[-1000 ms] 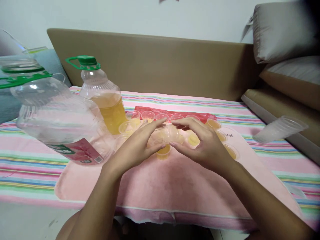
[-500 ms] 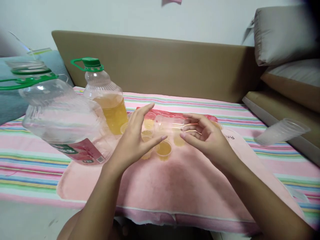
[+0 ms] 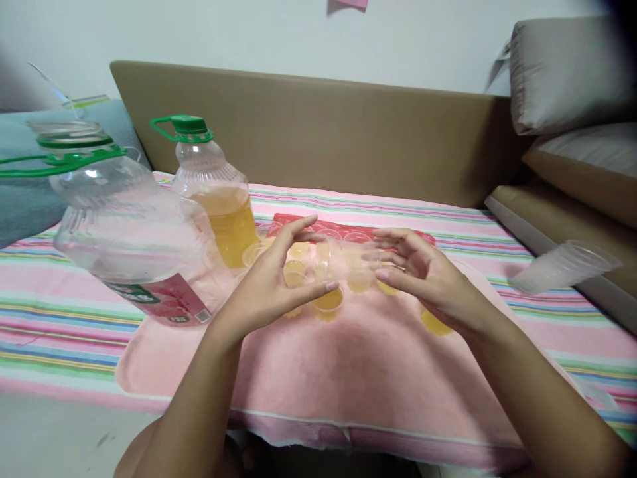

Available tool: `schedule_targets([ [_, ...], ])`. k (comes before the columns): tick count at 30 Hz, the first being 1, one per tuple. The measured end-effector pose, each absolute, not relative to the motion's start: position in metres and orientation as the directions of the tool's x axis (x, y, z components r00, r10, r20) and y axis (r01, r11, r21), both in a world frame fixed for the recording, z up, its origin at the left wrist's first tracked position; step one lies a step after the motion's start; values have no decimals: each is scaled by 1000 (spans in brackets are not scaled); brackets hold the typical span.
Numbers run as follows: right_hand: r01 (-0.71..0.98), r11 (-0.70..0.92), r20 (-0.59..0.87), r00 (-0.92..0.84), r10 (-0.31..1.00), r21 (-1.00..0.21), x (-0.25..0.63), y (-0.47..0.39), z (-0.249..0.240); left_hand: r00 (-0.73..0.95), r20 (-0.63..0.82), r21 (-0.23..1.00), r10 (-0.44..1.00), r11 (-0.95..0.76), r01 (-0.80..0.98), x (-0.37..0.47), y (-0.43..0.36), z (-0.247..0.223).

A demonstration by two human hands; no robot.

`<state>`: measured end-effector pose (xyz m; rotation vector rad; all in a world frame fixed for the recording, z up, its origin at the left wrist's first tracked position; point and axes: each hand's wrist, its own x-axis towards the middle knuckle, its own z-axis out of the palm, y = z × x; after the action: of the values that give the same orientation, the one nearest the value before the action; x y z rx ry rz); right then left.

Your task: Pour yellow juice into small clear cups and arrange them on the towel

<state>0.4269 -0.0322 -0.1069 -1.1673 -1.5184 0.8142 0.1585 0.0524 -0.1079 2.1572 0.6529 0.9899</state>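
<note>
A clear plastic cup (image 3: 328, 257) lies sideways in the air between my hands; its right part is blurred. My right hand (image 3: 421, 269) has its curled fingers and thumb around the right end of this cup. At the cup's left end, my left hand (image 3: 273, 282) is open, thumb and forefinger spread apart; contact with the cup is not clear. Below and behind stand several clear cups of yellow drink, among them a front cup (image 3: 328, 302) and a right cup (image 3: 436, 322) partly covered by my right wrist. A red plastic wrapper (image 3: 288, 219) lies behind them.
A large empty-looking bottle (image 3: 129, 226) stands at left, with a green-capped bottle (image 3: 226, 222) of yellow drink behind it. A pink mat (image 3: 348, 372) covers the striped cloth (image 3: 50, 318). Stacked clear cups (image 3: 562, 265) lie at right, near cushions (image 3: 567, 73).
The view has shifted slightly, so most things sit a little further right. The cup between my hands has moved a little right and blurred. More yellow drink shows beside and below my right hand.
</note>
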Motion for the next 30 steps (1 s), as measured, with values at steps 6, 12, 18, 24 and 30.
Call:
schedule_targets([
  [6, 728, 524, 559, -234, 796, -441, 415, -49, -79, 622, 541, 601, 566, -778, 185, 167, 42, -100],
  [12, 731, 598, 626, -306, 717, -328, 405, -52, -75, 643, 579, 547, 501, -824, 149, 179, 29, -94],
  [18, 700, 641, 638, -345, 689, -315, 406, -50, -78, 649, 581, 525, 491, -835, 161, 180, 28, -96],
  [24, 702, 621, 650, -296, 700, -349, 404, -51, -76, 638, 609, 480, 471, -859, 177, 181, 26, -92],
  [30, 667, 540, 749, 40, 662, -513, 442, -52, -56, 498, 771, 389, 397, -913, 125, 176, 13, -76],
])
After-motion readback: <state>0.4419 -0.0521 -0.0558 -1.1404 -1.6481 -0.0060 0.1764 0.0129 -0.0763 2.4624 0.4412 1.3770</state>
